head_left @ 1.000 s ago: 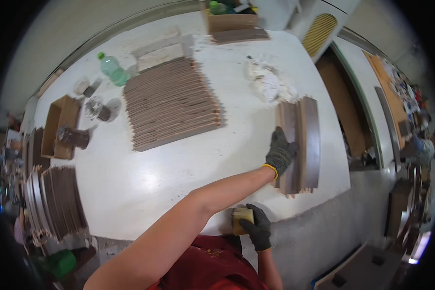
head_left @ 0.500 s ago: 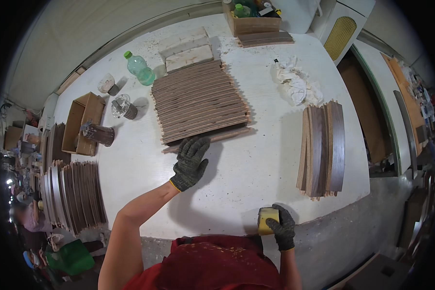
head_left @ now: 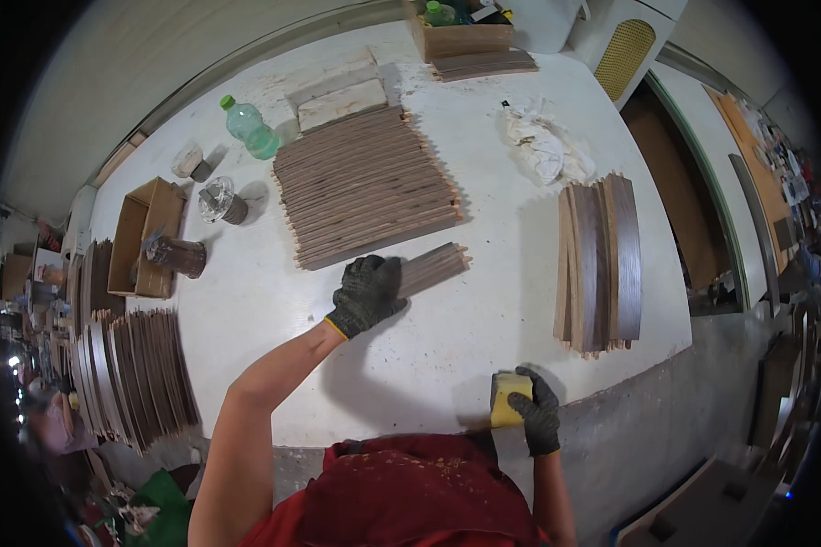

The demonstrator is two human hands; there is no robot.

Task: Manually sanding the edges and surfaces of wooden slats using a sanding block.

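Observation:
My left hand (head_left: pixel 370 292), in a dark knit glove, is closed round the left end of a brown wooden slat (head_left: pixel 434 268), possibly more than one. The slat tilts upward to the right, with pale pegs at its far end, and lies just in front of a wide row of similar slats (head_left: pixel 369 191). Near the front edge of the table, my gloved right hand (head_left: pixel 542 419) grips a yellow sponge-like block (head_left: pixel 509 401), thumb across its face. The fingers of my left hand hide the slat's left end.
On the white table (head_left: pixel 483 328), a stack of curved slats (head_left: pixel 598 264) stands right and another (head_left: pixel 137 378) left. A cardboard box (head_left: pixel 146 242), a brown cup (head_left: pixel 177 255), a plastic-wrapped cup (head_left: pixel 221 201), a green bottle (head_left: pixel 250 128) and a crumpled white cloth (head_left: pixel 545 144) lie farther back.
My left hand has closed on the slat in front of the row and drawn it away, turning it at an angle. The right hand still holds the yellow block.

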